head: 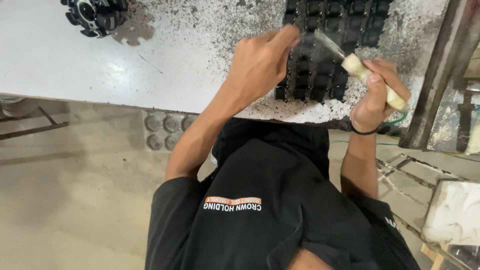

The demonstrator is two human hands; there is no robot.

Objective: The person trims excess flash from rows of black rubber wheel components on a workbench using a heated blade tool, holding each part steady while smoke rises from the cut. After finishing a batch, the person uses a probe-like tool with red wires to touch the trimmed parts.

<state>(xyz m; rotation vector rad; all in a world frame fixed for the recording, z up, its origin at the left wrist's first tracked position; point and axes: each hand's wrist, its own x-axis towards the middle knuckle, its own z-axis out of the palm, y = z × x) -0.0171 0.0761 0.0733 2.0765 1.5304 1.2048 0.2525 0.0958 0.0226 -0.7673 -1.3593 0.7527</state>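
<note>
Several rows of small black pieces (325,60) lie on a white table top (100,60) that is speckled with dark grime. My left hand (260,62) reaches over the left edge of the rows, with its fingertips pinched on one black piece. My right hand (377,95) grips a tool with a cream handle (357,67). The tool's thin metal tip (327,42) points toward my left fingertips, just above the pieces. A black band sits on my right wrist.
A round black-and-white toothed part (95,15) sits at the table's far left corner. Grey discs (165,131) lie under the table edge. A rusty metal frame (440,75) stands to the right, with a tray of white material (455,212) below it.
</note>
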